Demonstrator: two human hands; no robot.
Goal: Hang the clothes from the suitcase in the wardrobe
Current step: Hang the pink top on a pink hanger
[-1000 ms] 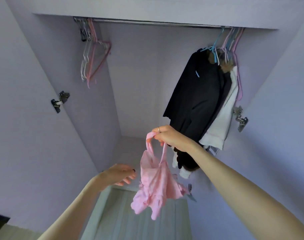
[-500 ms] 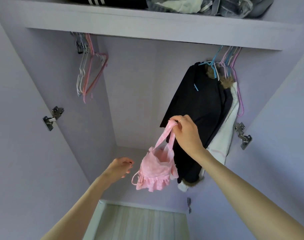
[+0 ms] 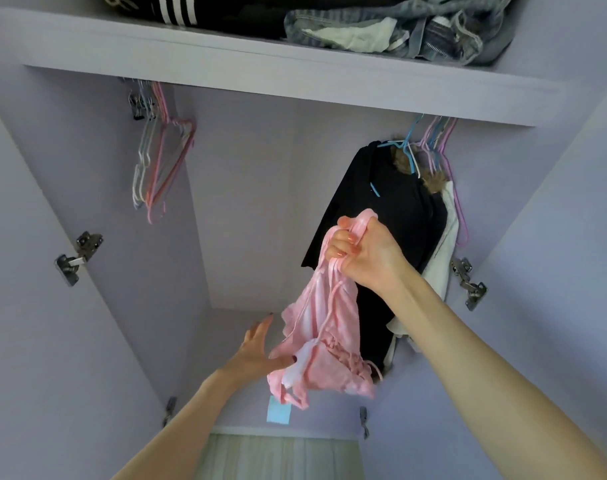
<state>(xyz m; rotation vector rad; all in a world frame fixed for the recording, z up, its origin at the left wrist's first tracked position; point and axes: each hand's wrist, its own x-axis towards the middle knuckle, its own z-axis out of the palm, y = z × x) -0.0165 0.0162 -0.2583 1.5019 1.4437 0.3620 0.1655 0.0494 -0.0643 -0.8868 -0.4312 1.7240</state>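
Observation:
My right hand (image 3: 364,252) grips the straps of a small pink garment (image 3: 324,341), which dangles in front of the open lilac wardrobe (image 3: 246,209). My left hand (image 3: 257,349) is open with fingers spread, touching the garment's lower left edge. Several empty hangers (image 3: 160,168) hang at the wardrobe's upper left. Hung at the right are a black garment (image 3: 385,216) and a white one (image 3: 444,251) on coloured hangers. The suitcase is out of view.
A shelf (image 3: 295,81) spans the top, holding a dark striped item (image 3: 177,10) and folded denim clothes (image 3: 416,29). Door hinges (image 3: 79,256) sit on both side walls. A blue tag (image 3: 278,414) hangs below the garment. Free space lies between the two hanger groups.
My right hand has lifted the pink garment higher and bunched its straps in the fist. My left hand has moved right to touch the garment. The view has tilted upward.

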